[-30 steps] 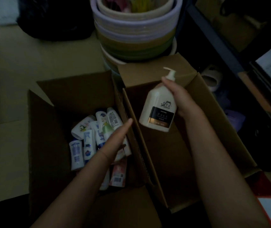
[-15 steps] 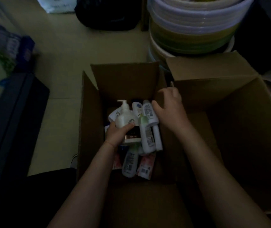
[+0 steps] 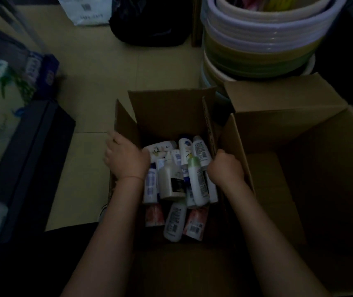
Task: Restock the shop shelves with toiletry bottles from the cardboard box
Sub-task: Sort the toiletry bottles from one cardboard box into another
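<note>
Cardboard box (image 3: 171, 112) of bottles (image 3: 172, 181): left hand (image 3: 126, 160) and right hand (image 3: 224, 168) grip opposite side walls.

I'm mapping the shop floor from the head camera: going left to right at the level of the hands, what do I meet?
Dark shelf edge → left hand on the box's left wall → pump bottle among the toiletry bottles → right hand on the box's right wall → second, open cardboard box.

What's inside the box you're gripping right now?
The cardboard box holds a loose pile of toiletry bottles, with a pump bottle lying on top. Whatever lies beneath that pile is covered.
</note>
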